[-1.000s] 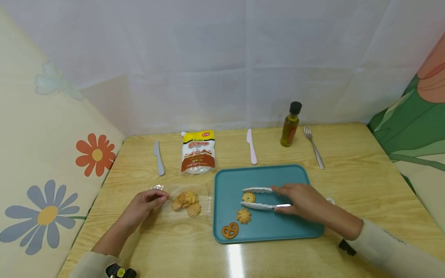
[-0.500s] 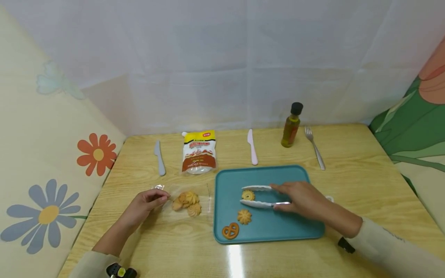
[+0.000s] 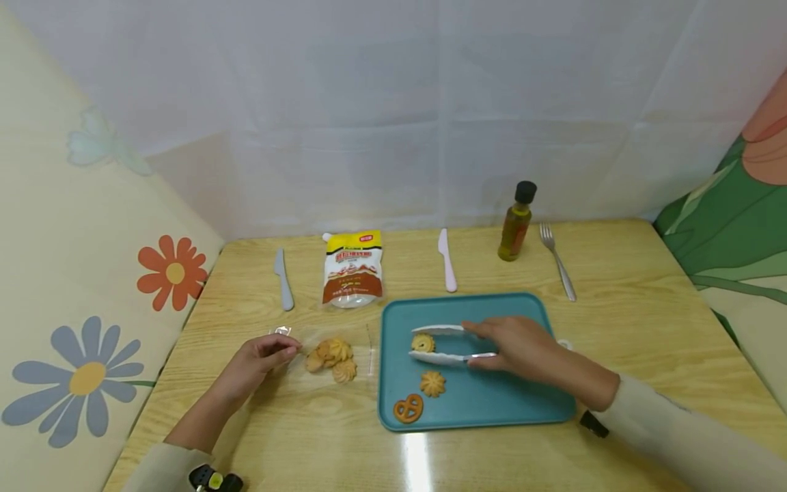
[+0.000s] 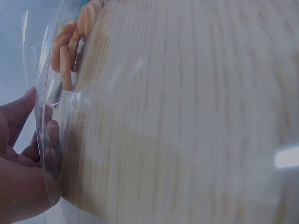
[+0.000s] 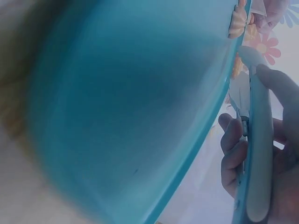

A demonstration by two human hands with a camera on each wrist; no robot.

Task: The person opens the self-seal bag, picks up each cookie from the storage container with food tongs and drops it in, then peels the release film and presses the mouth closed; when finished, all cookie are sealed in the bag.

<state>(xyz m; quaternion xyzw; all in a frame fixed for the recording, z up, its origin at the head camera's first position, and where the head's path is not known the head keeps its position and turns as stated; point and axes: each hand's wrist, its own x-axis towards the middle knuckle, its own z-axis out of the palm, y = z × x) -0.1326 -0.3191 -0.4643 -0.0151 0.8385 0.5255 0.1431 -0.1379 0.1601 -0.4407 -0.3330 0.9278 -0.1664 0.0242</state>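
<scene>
Tongs (image 3: 439,357) straddle a round cookie (image 3: 423,343) within the blue tray's (image 3: 492,403) outline.
The right hand (image 3: 522,348) grips the tongs (whether the cookie is pinched or lifted, I cannot tell); the left hand (image 3: 261,359) pinches the clear bag (image 3: 361,352) just beside the tray. Squeezing too hard could crumble the cookie; an off-centre hold could let it slip.

Teal tray (image 3: 498,403); golden cookie (image 3: 423,343); tongs (image 3: 436,358) apparently whitish.

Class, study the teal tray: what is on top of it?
A pretzel and a fluted cookie lie on the tray. Tongs in the right hand flank a round cookie. What lies under the hand and tongs is hidden.
</scene>
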